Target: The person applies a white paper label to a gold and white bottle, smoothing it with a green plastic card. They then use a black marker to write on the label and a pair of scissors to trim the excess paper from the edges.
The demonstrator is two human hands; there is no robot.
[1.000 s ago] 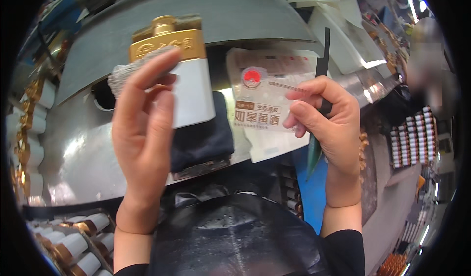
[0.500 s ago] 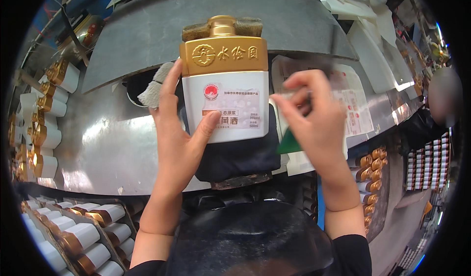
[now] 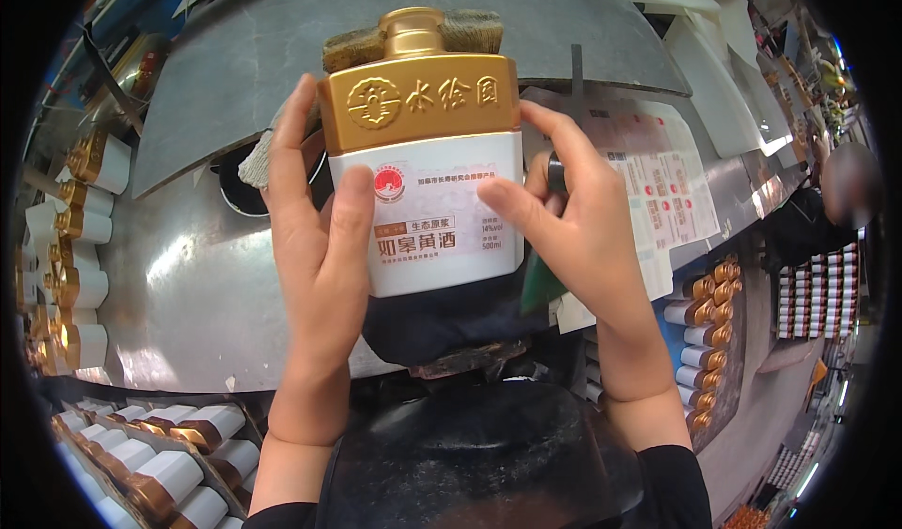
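Note:
A flat-sided white bottle (image 3: 442,172) with a gold shoulder and neck lies face up, tilted, between my hands. Its white front carries a thin label film with a red round emblem. My left hand (image 3: 324,219) grips the bottle's left side, thumb on the front. My right hand (image 3: 587,210) closes on the right side, its thumb on the label's upper right. A green scraper (image 3: 541,285) hangs below my right palm, apparently tucked in its fingers. Two bristly blocks (image 3: 472,33) flank the neck, and a dark cloth-covered pad (image 3: 451,327) lies under the base.
Sheets of printed labels (image 3: 662,186) lie right of the bottle. A dark bowl (image 3: 242,189) with a grey cloth (image 3: 256,161) sits to the left. Gold-and-white bottles line the left table edge (image 3: 89,285), and more stand in crates (image 3: 174,468). A person (image 3: 817,214) is at right.
My right hand has moved left onto the bottle's side and front. The bottle has come closer and turned slightly, and my left thumb has shifted up the label.

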